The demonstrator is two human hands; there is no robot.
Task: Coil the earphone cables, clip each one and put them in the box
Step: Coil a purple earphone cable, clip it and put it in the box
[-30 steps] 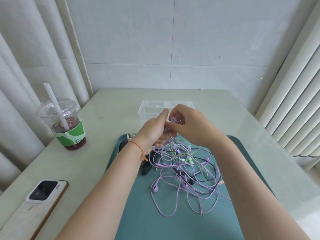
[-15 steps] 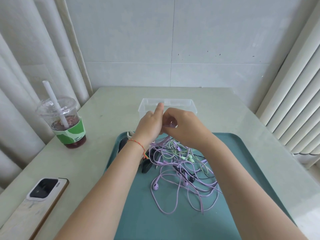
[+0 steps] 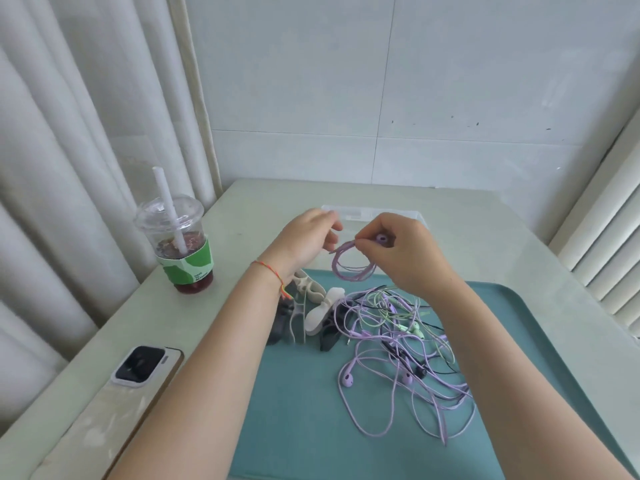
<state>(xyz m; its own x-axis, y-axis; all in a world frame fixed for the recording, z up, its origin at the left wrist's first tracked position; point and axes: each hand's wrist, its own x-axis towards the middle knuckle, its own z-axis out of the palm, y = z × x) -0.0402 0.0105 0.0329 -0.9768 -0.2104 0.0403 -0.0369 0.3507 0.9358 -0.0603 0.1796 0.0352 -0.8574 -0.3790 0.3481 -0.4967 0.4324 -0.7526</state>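
Loose earphone cables (image 3: pixel 398 341) are seen tangled on the teal tray (image 3: pixel 294 410), beside the clips (image 3: pixel 322 313). Above them, a small purple coil (image 3: pixel 353 268) is pinched by the right hand (image 3: pixel 405 254); whether the left hand (image 3: pixel 304 240) grips it cannot be told. The clear box (image 3: pixel 360 213) is set just beyond.

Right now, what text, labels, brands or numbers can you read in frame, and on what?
Green cup sleeve: small dark print, too blurred to read.
Clear plastic box: pale patch on the wall, possibly a label, unreadable.
Phone, purple earphone cable, teal tray: no text visible.
Nothing legible.
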